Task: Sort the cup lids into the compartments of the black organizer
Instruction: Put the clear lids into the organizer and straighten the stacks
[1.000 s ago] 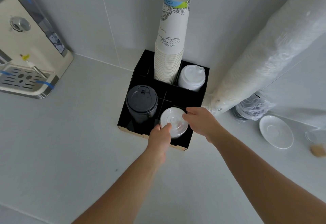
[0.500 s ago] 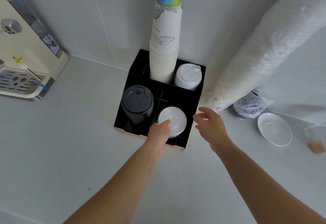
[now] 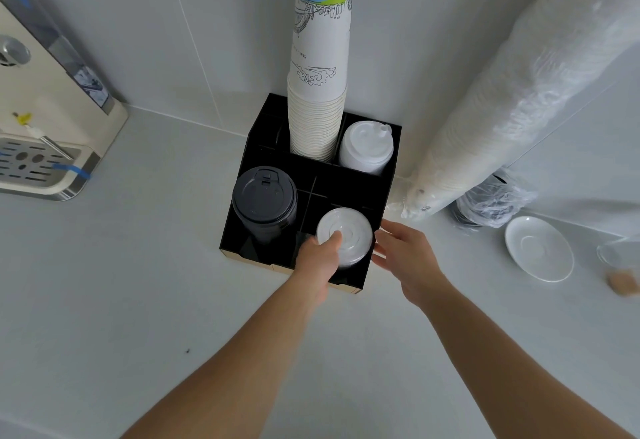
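The black organizer (image 3: 360, 193) stands against the wall on the white counter. Its front right compartment holds a stack of flat clear lids (image 3: 349, 231). My left hand (image 3: 318, 258) grips the near left side of that stack, thumb on the top lid. My right hand (image 3: 405, 255) hovers open just right of the stack, fingers spread, holding nothing. A stack of black lids (image 3: 265, 199) fills the front left compartment. White sip lids (image 3: 365, 149) sit in the back right one, and a tall stack of paper cups (image 3: 320, 71) rises from the back middle.
A cream coffee machine (image 3: 45, 127) with a drip tray stands at the left. A long plastic-wrapped sleeve of cups (image 3: 512, 85) leans against the wall at the right. A white saucer (image 3: 538, 253), crumpled plastic wrap (image 3: 491, 199) and a small brown item (image 3: 621, 283) lie beyond it.
My right hand has let go of the clear lids, pulled off to the right and then come back close beside them. My left hand stays on the stack.
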Demonstrator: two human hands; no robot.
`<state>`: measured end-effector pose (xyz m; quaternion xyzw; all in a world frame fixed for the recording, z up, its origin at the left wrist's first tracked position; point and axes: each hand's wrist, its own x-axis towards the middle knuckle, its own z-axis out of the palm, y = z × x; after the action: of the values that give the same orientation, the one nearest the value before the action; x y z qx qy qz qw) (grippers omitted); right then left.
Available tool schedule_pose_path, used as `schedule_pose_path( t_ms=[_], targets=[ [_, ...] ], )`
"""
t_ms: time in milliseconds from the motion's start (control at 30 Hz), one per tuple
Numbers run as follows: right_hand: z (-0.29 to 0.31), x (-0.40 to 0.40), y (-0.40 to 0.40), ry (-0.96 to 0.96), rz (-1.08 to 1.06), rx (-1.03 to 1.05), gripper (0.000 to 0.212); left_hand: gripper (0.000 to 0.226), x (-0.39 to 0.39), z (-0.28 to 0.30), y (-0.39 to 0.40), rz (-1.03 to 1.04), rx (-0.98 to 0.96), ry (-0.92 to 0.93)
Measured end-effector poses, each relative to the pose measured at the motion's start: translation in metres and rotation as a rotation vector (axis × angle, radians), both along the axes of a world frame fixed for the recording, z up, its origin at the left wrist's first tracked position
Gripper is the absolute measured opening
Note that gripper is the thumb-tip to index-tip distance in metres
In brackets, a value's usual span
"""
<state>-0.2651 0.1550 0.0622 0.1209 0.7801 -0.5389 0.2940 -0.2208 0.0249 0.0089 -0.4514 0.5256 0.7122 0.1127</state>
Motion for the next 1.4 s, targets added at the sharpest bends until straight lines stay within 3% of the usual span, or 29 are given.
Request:
schedule_pose_path(
  t_ms=[233, 467, 633, 733, 833, 900, 933, 1000, 1033, 1400],
  targets=[
    [0.004, 0.005, -0.001, -0.028, -0.008, -0.015, 0.027, 0.053, -0.002, 0.000, 0.004, 0.007, -0.097, -0.014],
    [0.017, 0.005, 0.000, -0.083, -0.040, -0.042, 0.020, 0.065, 0.000, 0.006, 0.002, 0.000, -0.104, -0.003],
    [0.036, 0.016, 0.001, -0.021, -0.046, -0.003, 0.015, 0.069, 0.008, 0.021, 0.001, -0.023, -0.110, 0.004],
    [0.038, 0.017, -0.002, 0.067, -0.022, 0.070, 0.038, 0.066, 0.023, 0.036, -0.003, -0.061, -0.138, 0.065],
    [0.043, 0.018, -0.007, 0.129, 0.005, 0.105, 0.045, 0.064, 0.046, 0.046, -0.012, -0.157, -0.139, 0.131],
    [0.048, 0.020, -0.012, 0.167, 0.027, 0.119, 0.045, 0.046, 0.063, 0.044, -0.022, -0.194, -0.146, 0.181],
    [0.050, 0.020, -0.015, 0.179, 0.039, 0.127, 0.044, 0.025, 0.071, 0.047, -0.026, -0.207, -0.161, 0.194],
    [0.056, 0.024, -0.023, 0.203, 0.065, 0.135, 0.042, 0.053, 0.084, 0.046, -0.036, -0.217, -0.209, 0.191],
    [0.058, 0.025, -0.027, 0.214, 0.080, 0.135, 0.042, 0.042, 0.089, 0.047, -0.041, -0.222, -0.217, 0.188],
    [0.069, 0.035, -0.086, 0.308, 0.257, 0.141, 0.044, 0.044, 0.105, 0.058, -0.131, -0.047, -0.432, 0.169]
  ],
)
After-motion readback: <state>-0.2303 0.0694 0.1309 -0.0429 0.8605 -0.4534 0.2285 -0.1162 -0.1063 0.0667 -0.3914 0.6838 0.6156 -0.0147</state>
